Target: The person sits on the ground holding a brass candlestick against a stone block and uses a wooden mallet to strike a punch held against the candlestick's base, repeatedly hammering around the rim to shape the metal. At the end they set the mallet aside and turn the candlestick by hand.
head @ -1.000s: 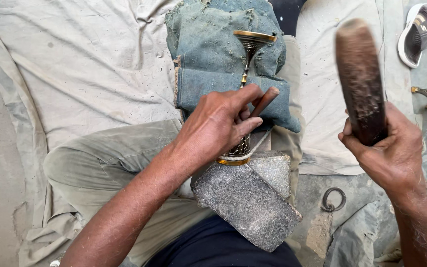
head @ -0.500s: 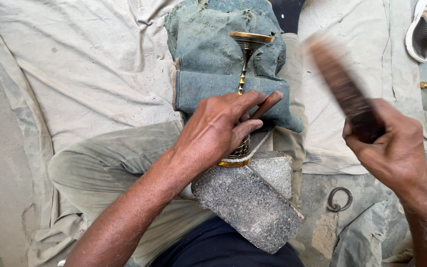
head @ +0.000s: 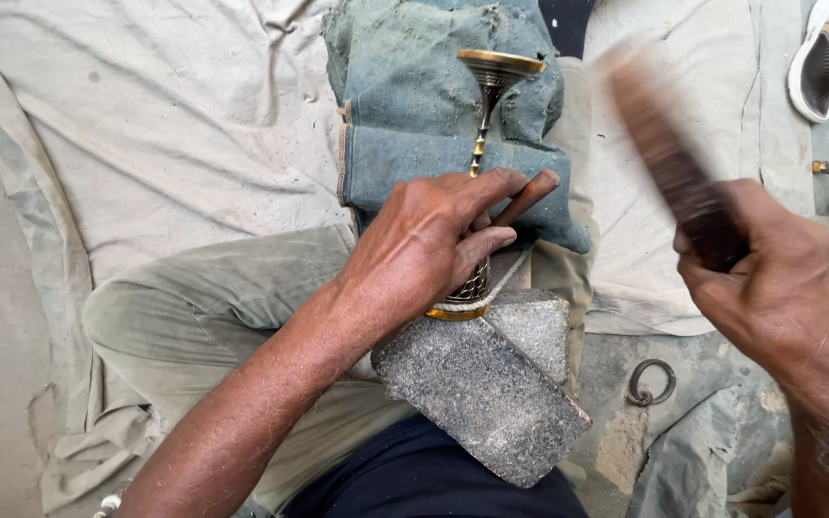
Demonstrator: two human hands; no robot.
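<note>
The left hand (head: 424, 245) was clenched around a brass goblet-shaped piece (head: 480, 173) and a thin dark punch (head: 525, 199), pinning the piece across a folded blue denim pad (head: 405, 115). The piece's lower rim sat against a grey stone block (head: 482, 384), which rested on the person's lap. To the right of the block, the right hand (head: 769, 278) gripped a dark wooden mallet (head: 669, 163), blurred, apparently raised. Beyond the block, dusty beige cloth (head: 165, 125) covered the ground; a metal ring (head: 651, 382) lay just right of it, a sandal (head: 827, 58) far beyond.
</note>
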